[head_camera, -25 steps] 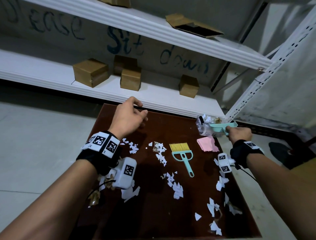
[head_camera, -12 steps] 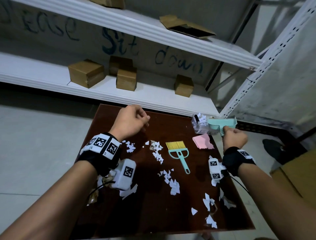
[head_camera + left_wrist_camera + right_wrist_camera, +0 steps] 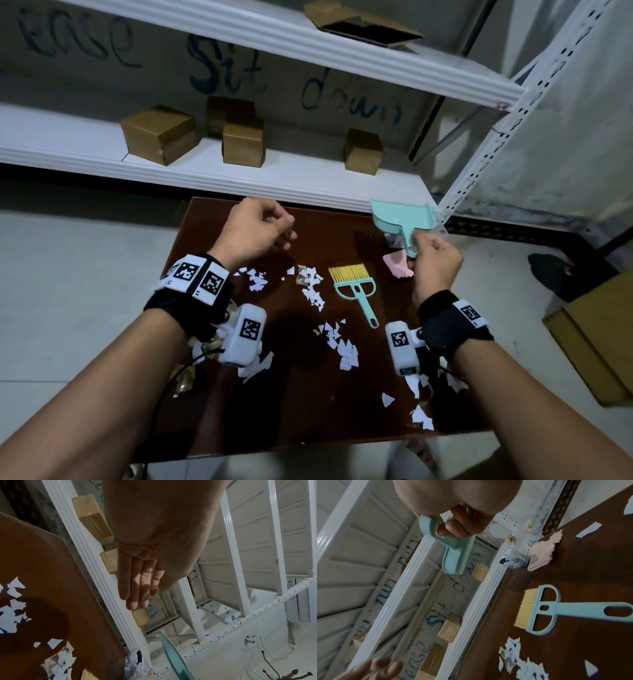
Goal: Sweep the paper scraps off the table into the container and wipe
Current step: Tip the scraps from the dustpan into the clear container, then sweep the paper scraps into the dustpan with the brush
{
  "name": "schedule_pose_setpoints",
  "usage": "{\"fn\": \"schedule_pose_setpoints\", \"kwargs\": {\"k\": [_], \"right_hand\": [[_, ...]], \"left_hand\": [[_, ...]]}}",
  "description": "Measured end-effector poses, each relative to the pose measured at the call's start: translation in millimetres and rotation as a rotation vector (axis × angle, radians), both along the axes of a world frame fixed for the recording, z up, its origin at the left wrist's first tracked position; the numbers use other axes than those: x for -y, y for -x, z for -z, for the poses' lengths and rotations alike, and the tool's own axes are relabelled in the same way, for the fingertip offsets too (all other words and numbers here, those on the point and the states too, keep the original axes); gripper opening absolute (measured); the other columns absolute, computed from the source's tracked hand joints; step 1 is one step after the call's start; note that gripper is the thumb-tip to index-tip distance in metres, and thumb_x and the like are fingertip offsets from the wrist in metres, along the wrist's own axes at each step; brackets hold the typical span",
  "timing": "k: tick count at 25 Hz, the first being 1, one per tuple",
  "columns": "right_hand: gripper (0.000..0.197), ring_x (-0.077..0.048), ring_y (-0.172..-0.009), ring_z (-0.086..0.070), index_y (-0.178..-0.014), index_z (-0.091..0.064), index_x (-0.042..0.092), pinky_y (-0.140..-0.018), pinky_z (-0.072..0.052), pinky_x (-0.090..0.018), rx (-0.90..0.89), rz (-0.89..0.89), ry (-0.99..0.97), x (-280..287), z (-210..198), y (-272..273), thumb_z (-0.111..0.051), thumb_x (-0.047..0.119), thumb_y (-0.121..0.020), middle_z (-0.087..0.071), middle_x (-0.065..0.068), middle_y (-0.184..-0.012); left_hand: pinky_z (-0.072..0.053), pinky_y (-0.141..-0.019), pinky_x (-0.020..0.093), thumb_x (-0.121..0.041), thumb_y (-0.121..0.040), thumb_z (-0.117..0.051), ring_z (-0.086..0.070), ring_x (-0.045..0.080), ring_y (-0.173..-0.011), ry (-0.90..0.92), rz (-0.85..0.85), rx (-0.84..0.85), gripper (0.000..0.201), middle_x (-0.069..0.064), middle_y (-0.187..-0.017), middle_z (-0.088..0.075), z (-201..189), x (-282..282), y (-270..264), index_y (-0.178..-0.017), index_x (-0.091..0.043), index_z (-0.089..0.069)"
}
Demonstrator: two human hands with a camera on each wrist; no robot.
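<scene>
White paper scraps (image 3: 339,342) lie scattered over the dark brown table (image 3: 291,411). My right hand (image 3: 435,263) grips the handle of a mint dustpan (image 3: 400,219), which is held tilted in the air over the table's far right corner. A crumpled clear bag (image 3: 517,555) holding scraps sits at that corner, beside a pink cloth (image 3: 397,269). Left of the cloth, a mint brush (image 3: 356,287) with yellow bristles lies flat on the table. My left hand (image 3: 260,229) hovers over the far left part of the table, its fingers (image 3: 137,582) relaxed and empty.
A white metal shelf (image 3: 239,178) runs right behind the table and carries several cardboard boxes (image 3: 161,138). Its perforated upright (image 3: 486,154) stands by the far right corner. A brown box (image 3: 596,335) sits on the floor to the right.
My right hand has lifted the dustpan up from the clear bag and tipped it more upright. The left hand stays over the far left of the table.
</scene>
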State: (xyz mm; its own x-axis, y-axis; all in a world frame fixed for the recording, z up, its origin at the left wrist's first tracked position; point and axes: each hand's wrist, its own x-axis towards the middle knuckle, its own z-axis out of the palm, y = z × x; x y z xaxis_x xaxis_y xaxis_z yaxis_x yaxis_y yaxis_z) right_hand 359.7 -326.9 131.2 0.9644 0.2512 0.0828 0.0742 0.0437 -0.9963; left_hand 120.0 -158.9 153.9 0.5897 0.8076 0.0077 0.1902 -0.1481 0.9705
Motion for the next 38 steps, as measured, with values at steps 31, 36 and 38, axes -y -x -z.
{"fn": "schedule_pose_setpoints", "kwargs": {"k": [31, 36, 38], "right_hand": [[0.05, -0.022, -0.087, -0.063, -0.085, -0.051, 0.015, -0.066, -0.05, -0.032, 0.532, -0.639, 1.478, -21, 74, -9, -0.085, 0.05, -0.076, -0.058, -0.002, -0.087], [0.049, -0.021, -0.089, -0.061, -0.091, -0.051, 0.016, -0.072, -0.052, -0.033, 0.412, -0.675, 1.529, -19, 95, -11, -0.089, 0.042, -0.076, -0.06, -0.001, -0.093], [0.041, -0.021, -0.086, -0.066, -0.092, -0.061, 0.014, -0.073, -0.055, -0.034, 0.389, -0.679, 1.516, -24, 91, -16, -0.09, 0.038, -0.074, -0.066, -0.001, -0.092]], "left_hand": [[-0.062, -0.07, 0.032, -0.003, -0.085, -0.077, -0.072, 0.022, -0.061, 0.502, -0.279, 0.189, 0.017, 0.025, -0.092, -0.075, -5, -12, 28, -0.095, 0.01, -0.072], [-0.063, -0.068, 0.031, -0.003, -0.083, -0.079, -0.073, 0.023, -0.064, 0.498, -0.305, 0.23, 0.022, 0.024, -0.089, -0.076, -8, -19, 34, -0.099, 0.011, -0.073], [-0.064, -0.07, 0.031, -0.004, -0.083, -0.08, -0.074, 0.024, -0.068, 0.488, -0.305, 0.237, 0.024, 0.025, -0.091, -0.076, -10, -21, 38, -0.1, 0.011, -0.073]]}}
